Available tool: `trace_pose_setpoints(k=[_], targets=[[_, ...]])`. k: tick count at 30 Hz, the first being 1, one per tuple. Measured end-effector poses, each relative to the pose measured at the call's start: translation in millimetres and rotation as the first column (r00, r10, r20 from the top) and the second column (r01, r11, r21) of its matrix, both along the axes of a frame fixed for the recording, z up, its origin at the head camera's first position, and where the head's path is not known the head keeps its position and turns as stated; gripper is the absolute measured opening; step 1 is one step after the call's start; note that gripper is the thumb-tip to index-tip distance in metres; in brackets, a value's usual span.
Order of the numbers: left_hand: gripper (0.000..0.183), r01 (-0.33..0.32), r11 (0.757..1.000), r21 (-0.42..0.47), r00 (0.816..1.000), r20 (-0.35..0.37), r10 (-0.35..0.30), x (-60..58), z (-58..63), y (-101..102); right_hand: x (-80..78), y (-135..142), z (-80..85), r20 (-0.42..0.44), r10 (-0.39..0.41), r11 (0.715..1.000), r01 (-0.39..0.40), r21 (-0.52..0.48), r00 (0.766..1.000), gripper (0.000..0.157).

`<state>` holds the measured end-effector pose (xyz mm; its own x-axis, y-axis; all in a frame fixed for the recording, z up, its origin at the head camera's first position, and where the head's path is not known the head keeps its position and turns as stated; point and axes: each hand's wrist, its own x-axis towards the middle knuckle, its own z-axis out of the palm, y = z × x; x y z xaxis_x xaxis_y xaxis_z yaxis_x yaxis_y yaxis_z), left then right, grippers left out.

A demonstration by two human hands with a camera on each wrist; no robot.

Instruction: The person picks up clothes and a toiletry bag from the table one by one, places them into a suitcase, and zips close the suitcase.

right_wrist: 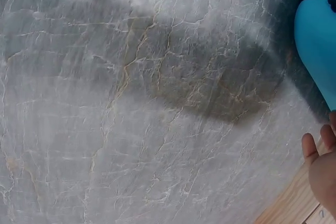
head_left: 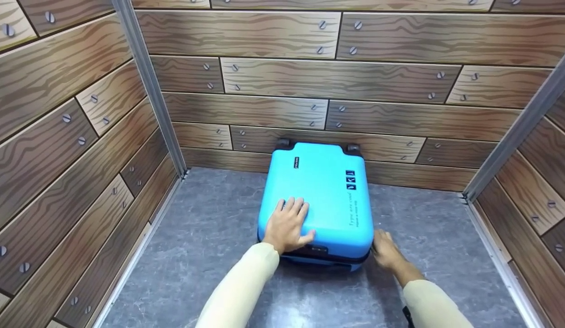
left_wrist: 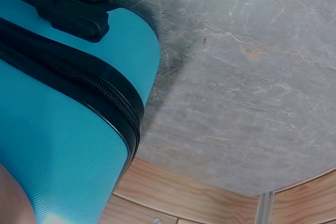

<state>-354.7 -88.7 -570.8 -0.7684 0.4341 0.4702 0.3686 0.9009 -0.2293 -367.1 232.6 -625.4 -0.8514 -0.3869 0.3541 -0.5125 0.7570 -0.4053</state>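
Blue suitcase lies flat on the grey floor, black wheels at the far end by the plank-patterned wall. Left hand rests on the near-left part of the top, fingers straight and slightly apart, thumb out to the side. Right hand is at the near right corner, little finger extended; can't tell if its other fingers clamp on anything. Black zip seam runs round the side.

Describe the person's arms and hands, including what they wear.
The left sleeve and right sleeve are plain pale cream and long. The left hand and right hand wear no gloves. Something small and black, perhaps a strap, shows beside the right sleeve.
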Motion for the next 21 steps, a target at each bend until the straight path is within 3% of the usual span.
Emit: trace_pose_setpoints(k=[2, 5, 11, 13, 17, 21], targets=[[0.075, -0.001, 1.0, -0.002, 1.0, -0.006, 0.001, 0.0, -0.1, 0, -1.7, -1, -0.3, -0.077, 0.032, 0.999, -0.032, 0.0, 0.996, 0.023], [0.075, 0.001, 1.0, -0.002, 1.0, -0.007, -0.001, 0.8, -0.3, -1, -2.7, -3, -1.7, -0.116, 0.03, 0.999, -0.027, 0.03, 0.993, 0.03], [0.075, 0.018, 1.0, -0.003, 1.0, 0.006, -0.018, 1.5, 0.8, -1, 1.2, 1, -2.6, 0.023, -0.07, 0.988, 0.067, 0.138, 0.997, 0.03], [0.075, 0.016, 1.0, -0.004, 1.0, 0.009, -0.016, 1.3, 0.6, -1, 1.8, 2, -2.6, 0.023, -0.099, 0.979, 0.093, 0.182, 0.995, 0.026], [0.075, 0.005, 1.0, -0.001, 1.0, 0.005, -0.005, 0.8, 1.2, -1, 3.0, 5, -6.0, -0.099, -0.095, 0.96, 0.117, 0.255, 0.991, 0.015], [0.075, -0.001, 1.0, -0.004, 1.0, 0.002, 0.001, 2.7, 1.6, -1, 11.7, 8, -17.1, -0.226, -0.077, 0.954, 0.138, 0.267, 0.971, 0.012]])
